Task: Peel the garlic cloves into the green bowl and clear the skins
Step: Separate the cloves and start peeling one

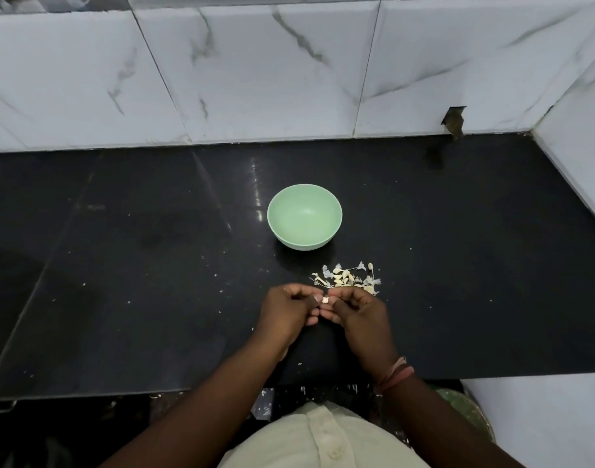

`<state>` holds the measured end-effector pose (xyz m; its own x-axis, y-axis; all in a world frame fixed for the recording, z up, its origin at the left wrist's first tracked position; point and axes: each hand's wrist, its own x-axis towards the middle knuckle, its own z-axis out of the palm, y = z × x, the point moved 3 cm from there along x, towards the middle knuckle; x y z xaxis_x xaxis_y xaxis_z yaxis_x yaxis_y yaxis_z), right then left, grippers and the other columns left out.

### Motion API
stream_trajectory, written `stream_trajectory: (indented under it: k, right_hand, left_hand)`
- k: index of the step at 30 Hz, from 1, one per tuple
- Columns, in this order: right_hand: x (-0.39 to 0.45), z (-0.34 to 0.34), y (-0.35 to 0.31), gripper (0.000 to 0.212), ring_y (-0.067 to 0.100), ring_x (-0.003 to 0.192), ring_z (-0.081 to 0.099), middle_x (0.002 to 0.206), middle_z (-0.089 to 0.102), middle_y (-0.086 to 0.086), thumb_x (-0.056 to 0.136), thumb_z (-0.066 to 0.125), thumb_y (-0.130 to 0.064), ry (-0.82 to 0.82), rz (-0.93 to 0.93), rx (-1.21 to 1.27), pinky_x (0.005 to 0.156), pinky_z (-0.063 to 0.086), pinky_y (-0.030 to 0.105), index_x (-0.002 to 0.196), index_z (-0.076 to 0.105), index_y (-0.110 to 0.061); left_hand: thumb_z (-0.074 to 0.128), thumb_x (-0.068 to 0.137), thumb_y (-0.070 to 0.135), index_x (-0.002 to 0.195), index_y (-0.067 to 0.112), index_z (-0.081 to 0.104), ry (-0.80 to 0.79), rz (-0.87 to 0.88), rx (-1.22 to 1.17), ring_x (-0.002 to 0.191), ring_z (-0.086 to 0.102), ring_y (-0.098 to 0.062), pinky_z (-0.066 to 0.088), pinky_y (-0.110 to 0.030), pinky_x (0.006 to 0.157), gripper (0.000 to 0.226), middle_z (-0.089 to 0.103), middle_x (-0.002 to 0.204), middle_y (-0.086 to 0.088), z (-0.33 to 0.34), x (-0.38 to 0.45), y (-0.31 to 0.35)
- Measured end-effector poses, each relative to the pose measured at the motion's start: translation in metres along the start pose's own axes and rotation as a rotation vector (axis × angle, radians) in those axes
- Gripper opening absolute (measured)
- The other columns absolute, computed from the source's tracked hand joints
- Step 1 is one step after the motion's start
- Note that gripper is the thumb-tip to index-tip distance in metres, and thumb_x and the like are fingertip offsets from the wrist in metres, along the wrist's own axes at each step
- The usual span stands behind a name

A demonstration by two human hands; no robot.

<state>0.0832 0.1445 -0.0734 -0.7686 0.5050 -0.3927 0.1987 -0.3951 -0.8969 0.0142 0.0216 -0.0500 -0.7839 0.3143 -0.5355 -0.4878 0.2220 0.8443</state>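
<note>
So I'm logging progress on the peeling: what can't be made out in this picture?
- Garlic clove, head view: mostly hidden by both hands' fingers; how much is peeled is unclear.
- Pile on the counter: too small to separate cloves from skins.
- Green bowl: looks empty, though its near inner wall is hidden by the rim.

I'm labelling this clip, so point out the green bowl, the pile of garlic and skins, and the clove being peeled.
green bowl [336, 216]: head view, right inner wall near the rim.
pile of garlic and skins [345, 278]: head view, middle of the heap.
clove [325, 300]: head view, pale bit showing between both hands' fingertips.

Dim, wide-angle distortion, countertop [154, 265] glare
</note>
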Motion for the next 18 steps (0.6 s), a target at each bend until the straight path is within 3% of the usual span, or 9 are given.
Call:
stream_trajectory:
  k: [5,12,18]
  right_hand:
    - [-0.005,0.004,-0.004,0.010,0.023,0.085,0.074,0.092,0.076,0.018,0.086,0.069,0.012,-0.009,-0.065,-0.062,0.077,0.061,0.027,0.095,0.069,0.006]
    - [-0.013,0.005,-0.011,0.022,0.012,0.088,0.074,0.090,0.078,0.000,0.087,0.069,0.007,-0.005,-0.182,-0.306,0.077,0.055,0.018,0.094,0.073,-0.013]
    - [-0.009,0.002,-0.012,0.019,0.020,0.088,0.076,0.089,0.079,0.002,0.088,0.070,0.004,0.004,-0.121,-0.291,0.086,0.061,0.038,0.096,0.076,-0.013]
  left_hand:
    - [0.068,0.090,-0.003,0.092,0.003,0.073,0.007,-0.024,-0.094,0.066,0.068,-0.012,0.057,-0.022,0.063,0.007,0.072,0.078,-0.011,-0.004,0.000,-0.001]
    - [0.065,0.091,-0.004,0.089,0.003,0.072,-0.011,-0.045,-0.137,0.066,0.067,-0.011,0.055,-0.022,0.064,0.009,0.072,0.078,-0.012,-0.001,-0.004,-0.002]
    - [0.064,0.090,-0.006,0.093,-0.001,0.070,0.003,0.029,-0.149,0.069,0.070,-0.014,0.058,-0.023,0.070,0.009,0.070,0.080,-0.016,0.002,-0.009,-0.002]
